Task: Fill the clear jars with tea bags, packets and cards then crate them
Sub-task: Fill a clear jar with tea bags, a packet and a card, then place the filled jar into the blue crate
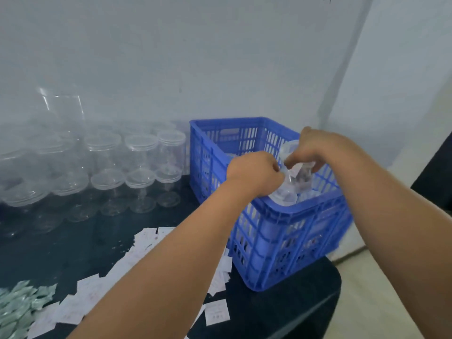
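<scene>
**LOWERING THE FILLED JAR INTO THE CRATE**

Your left hand [254,172] and right hand [311,150] both curl their fingers round the clear cylindrical plastic jar [297,178], centre right of the frame. The jar's long axis is steeply tilted. The blue slotted plastic crate [291,214] opens directly below the grip, and your left hand sits lower. Print on the white paper cards [217,311], lower centre, is too blurred to read.

a dark table [281,311] carries a blue crate [288,223], stacked clear jars [139,172], white cards [217,311] and green packets [17,307].
</scene>
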Action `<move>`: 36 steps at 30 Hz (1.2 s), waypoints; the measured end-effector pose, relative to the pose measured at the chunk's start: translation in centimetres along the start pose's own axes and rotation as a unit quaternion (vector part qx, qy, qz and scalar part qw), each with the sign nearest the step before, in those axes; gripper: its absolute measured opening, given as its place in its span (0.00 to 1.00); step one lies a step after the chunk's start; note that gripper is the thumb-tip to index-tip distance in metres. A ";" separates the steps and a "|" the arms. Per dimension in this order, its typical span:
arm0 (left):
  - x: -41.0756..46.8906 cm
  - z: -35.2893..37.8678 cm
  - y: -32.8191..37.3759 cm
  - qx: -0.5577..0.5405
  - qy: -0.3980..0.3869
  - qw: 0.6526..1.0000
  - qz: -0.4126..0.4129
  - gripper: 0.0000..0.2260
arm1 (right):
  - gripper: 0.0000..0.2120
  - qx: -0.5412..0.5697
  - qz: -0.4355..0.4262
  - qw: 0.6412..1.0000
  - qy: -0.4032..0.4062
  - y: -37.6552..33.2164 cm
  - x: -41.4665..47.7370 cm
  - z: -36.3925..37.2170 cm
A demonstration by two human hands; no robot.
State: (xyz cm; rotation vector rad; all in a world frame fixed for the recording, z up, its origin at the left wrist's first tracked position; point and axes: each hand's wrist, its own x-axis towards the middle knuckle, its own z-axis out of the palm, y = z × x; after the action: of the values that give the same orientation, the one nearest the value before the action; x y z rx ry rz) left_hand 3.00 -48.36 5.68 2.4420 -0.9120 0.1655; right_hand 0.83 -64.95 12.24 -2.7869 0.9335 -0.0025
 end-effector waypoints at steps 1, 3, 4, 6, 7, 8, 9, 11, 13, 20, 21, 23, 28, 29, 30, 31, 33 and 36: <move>0.0 0.1 0.0 0.011 -0.005 1.000 -0.003 0.11 | 0.43 -0.011 0.016 1.000 -0.008 0.3 1.1 0.4; -0.2 0.4 -0.2 -0.020 0.003 1.000 -0.015 0.12 | 0.43 -0.016 0.028 0.999 -0.009 0.6 3.3 0.6; -0.2 0.6 -0.4 -0.038 0.011 0.999 -0.019 0.13 | 0.42 -0.018 0.027 0.999 -0.005 0.4 4.4 0.4; -0.4 0.8 -0.6 -0.051 0.021 0.998 -0.017 0.15 | 0.37 -0.025 0.020 0.999 0.000 -0.2 6.5 -0.1; -0.6 0.8 -0.6 -0.052 0.023 0.998 -0.015 0.16 | 0.34 -0.026 0.015 1.000 -0.002 -0.6 7.5 -0.2; -0.6 0.9 -0.5 -0.053 0.026 0.998 -0.013 0.15 | 0.32 -0.025 0.009 1.000 -0.005 -1.1 8.6 -0.2; -0.6 1.0 -0.5 -0.052 0.029 0.998 -0.012 0.14 | 0.30 -0.024 0.006 1.000 -0.008 -1.6 9.7 -0.1; -0.4 0.9 -0.6 -0.050 0.039 0.998 -0.011 0.12 | 0.28 -0.037 0.000 0.999 -0.006 -2.9 11.5 0.5; -0.1 0.9 -0.5 -0.041 0.041 0.998 -0.006 0.11 | 0.28 -0.068 -0.032 0.997 0.025 -3.9 13.1 1.8; -0.1 1.1 -0.5 -0.046 0.050 0.998 -0.002 0.12 | 0.32 -0.067 -0.115 0.984 0.118 -4.3 16.9 6.1; -0.2 1.0 -0.6 -0.048 0.050 0.998 -0.002 0.13 | 0.36 -0.055 -0.104 0.986 0.115 -4.1 17.1 5.8; -0.2 1.1 -0.7 -0.050 0.055 0.997 -0.002 0.13 | 0.39 -0.049 -0.081 0.990 0.107 -3.7 17.5 5.4; -0.4 1.2 -0.7 -0.053 0.066 0.996 0.004 0.12 | 0.27 -0.110 -0.065 0.990 0.067 -3.4 17.0 4.9; -0.4 1.2 -0.7 -0.052 0.065 0.997 0.004 0.12 | 0.27 -0.113 -0.064 0.989 0.068 -3.4 16.6 4.8; -0.4 1.2 -0.7 -0.053 0.064 0.997 0.003 0.12 | 0.26 -0.114 -0.063 0.989 0.067 -3.5 16.4 4.7; -0.5 1.2 -0.7 -0.055 0.065 0.996 0.001 0.12 | 0.26 -0.118 -0.062 0.989 0.060 -3.6 15.9 4.4; -0.6 1.2 -0.7 -0.057 0.067 0.996 -0.002 0.12 | 0.24 -0.127 -0.065 0.990 0.018 -3.9 15.4 4.4; -0.6 1.2 -0.6 -0.052 0.070 0.996 0.000 0.12 | 0.15 -0.185 -0.056 0.980 -0.049 -3.9 15.1 5.8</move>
State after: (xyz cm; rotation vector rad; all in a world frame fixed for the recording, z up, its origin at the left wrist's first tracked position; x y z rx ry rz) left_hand 2.85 -48.22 4.25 2.3033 -0.8382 0.2781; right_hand 15.64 -69.85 6.33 -3.1402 0.8240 0.3201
